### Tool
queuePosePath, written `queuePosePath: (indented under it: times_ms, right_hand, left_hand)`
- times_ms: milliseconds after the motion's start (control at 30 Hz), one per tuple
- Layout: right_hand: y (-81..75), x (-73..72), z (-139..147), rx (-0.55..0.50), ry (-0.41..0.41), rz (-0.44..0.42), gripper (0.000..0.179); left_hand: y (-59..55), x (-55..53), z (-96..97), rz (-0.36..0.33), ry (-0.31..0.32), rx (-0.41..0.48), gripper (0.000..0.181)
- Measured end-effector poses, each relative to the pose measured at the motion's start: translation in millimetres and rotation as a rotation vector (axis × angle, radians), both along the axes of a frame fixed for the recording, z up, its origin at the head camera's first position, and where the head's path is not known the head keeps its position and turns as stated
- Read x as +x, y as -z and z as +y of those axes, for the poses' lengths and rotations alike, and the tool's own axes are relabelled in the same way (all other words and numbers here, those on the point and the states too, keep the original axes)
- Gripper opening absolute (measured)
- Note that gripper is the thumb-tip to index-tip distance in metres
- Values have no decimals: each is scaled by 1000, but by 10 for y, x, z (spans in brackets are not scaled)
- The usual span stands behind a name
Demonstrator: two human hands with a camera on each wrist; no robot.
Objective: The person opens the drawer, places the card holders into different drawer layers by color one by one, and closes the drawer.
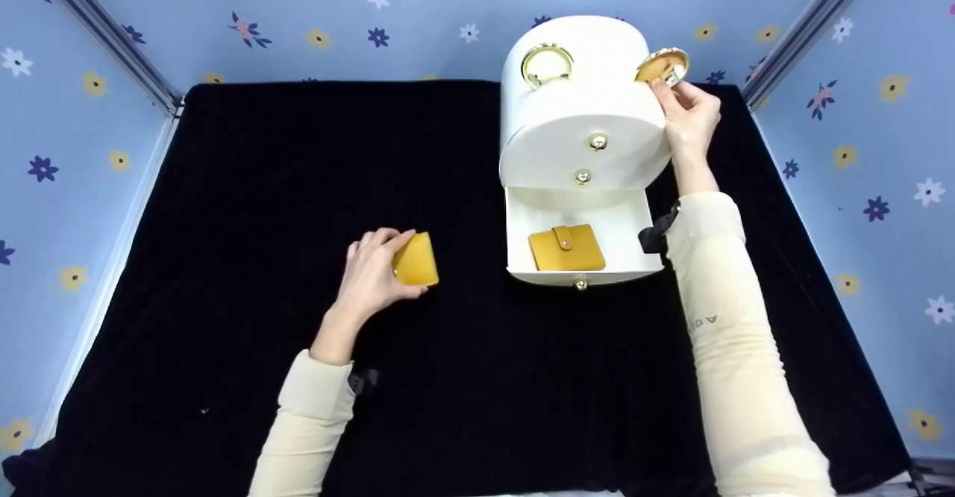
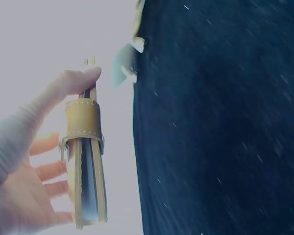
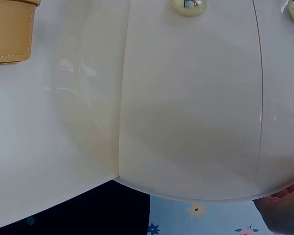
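Note:
My left hand (image 1: 371, 273) holds a yellow wallet (image 1: 416, 260) over the black cloth, left of a white drawer cabinet (image 1: 574, 105). In the left wrist view that wallet (image 2: 83, 120) appears edge-on, its strap across the opening and the thumb at its upper end. At the cabinet's upper right, my right hand (image 1: 692, 116) pinches the lower edge of a shiny gold-rimmed round piece (image 1: 662, 68). The lowest drawer (image 1: 627, 221) is pulled out, and a second yellow wallet (image 1: 568, 249) with a snap strap lies inside it. In the right wrist view, only part of the hand (image 3: 284, 210) shows beyond the cabinet's edge.
Another gold-rimmed round piece (image 1: 547, 66) is on the cabinet's upper left. Gold knobs (image 1: 598, 142) stick out from the drawer fronts. Black cloth (image 1: 261, 183) covers the table, and flowered blue panels (image 1: 418, 19) stand behind it and at both sides.

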State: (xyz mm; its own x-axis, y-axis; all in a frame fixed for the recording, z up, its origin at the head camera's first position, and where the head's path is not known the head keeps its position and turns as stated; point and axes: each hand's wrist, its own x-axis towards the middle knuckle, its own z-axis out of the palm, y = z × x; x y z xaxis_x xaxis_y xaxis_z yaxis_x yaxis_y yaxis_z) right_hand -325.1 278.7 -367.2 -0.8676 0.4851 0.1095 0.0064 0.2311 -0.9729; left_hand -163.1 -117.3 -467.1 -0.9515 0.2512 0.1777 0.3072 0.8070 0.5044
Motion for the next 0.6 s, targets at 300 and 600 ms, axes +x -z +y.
queuePosePath:
  times_ms: [300,600]
  right_hand:
    - [-7,-2,3,0,-1,-7,31]
    - [-6,2,-2,-6,1,-10,30]
  left_hand:
    - [-116,-43,293,40,19,19,78]
    - [-177,-116,571,37,39,23,79]
